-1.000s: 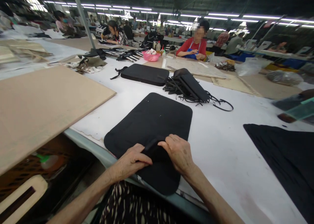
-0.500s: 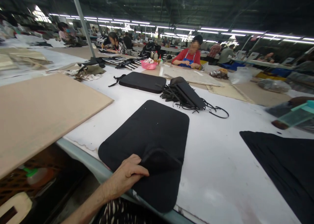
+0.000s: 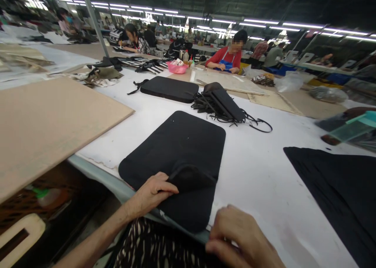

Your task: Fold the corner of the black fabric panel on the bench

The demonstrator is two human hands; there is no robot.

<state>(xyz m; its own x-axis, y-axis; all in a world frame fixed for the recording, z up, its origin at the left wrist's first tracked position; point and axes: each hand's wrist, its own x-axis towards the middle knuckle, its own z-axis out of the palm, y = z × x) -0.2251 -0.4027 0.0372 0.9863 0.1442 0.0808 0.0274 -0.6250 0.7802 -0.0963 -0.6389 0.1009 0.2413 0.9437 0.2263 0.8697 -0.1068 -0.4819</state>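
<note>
A black fabric panel (image 3: 179, 142) with rounded corners lies flat on the white tabletop, its near end at the table edge. My left hand (image 3: 157, 187) is closed on a lifted fold of its upper layer, thumb and fingers pinched together, and the fold bulges up beside the fingertips. At the lower right, my right hand (image 3: 239, 232) is above the table edge, just right of the panel's near corner and apart from it. Its fingers are curled and slightly blurred, so whatever they may hold is hidden.
Behind the panel lie a black padded piece (image 3: 169, 89) and a bundle of black straps (image 3: 219, 107). A beige board (image 3: 58, 119) covers the left side. Black cloth (image 3: 337, 189) and a turquoise-lidded container (image 3: 354, 127) are at the right. A co-worker (image 3: 225, 58) sits across the table.
My right hand has come into view from below, at the lower right. The left hand keeps its pinch on the fold. The whole view has shifted slightly, with the table appearing higher.
</note>
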